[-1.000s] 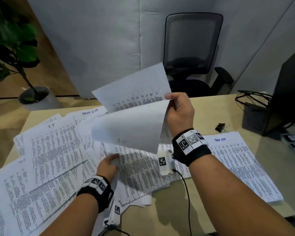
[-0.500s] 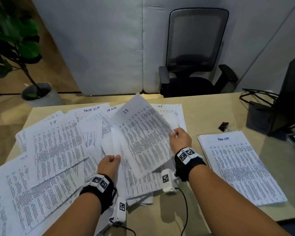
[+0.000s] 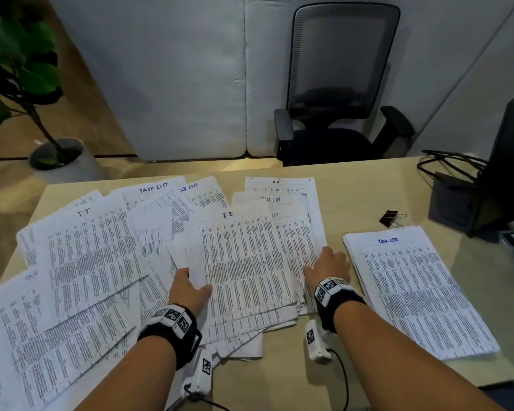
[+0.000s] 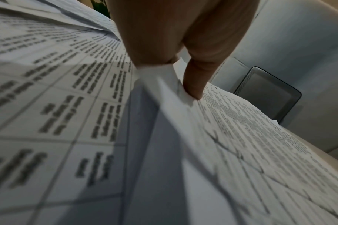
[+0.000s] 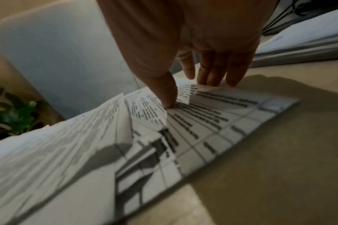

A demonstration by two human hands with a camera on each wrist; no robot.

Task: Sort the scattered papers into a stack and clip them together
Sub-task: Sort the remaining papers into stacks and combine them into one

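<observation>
Printed sheets (image 3: pixel 86 262) lie scattered over the left and middle of the desk (image 3: pixel 368 185). A loose bundle of sheets (image 3: pixel 250 262) headed "IT" lies in the middle between my hands. My left hand (image 3: pixel 187 287) pinches the bundle's left edge, thumb (image 4: pixel 195 82) on top and fingers hidden below. My right hand (image 3: pixel 328 265) rests at the bundle's right edge, thumb (image 5: pixel 170 97) pressing on the top sheet and fingers (image 5: pixel 212 73) straight at the far edge. A neat stack (image 3: pixel 413 286) headed "TASK LIST" lies to the right. A black binder clip (image 3: pixel 390 218) sits behind that stack.
A dark monitor (image 3: pixel 511 161) with its base and cables (image 3: pixel 445 164) stands at the desk's right rear. An office chair (image 3: pixel 339 84) stands beyond the far edge, a potted plant (image 3: pixel 21 69) on the floor at left. Bare desk shows near the clip.
My right hand has brought the raised sheet down onto the middle bundle, where it now lies flat. My left hand has shifted to the bundle's left edge.
</observation>
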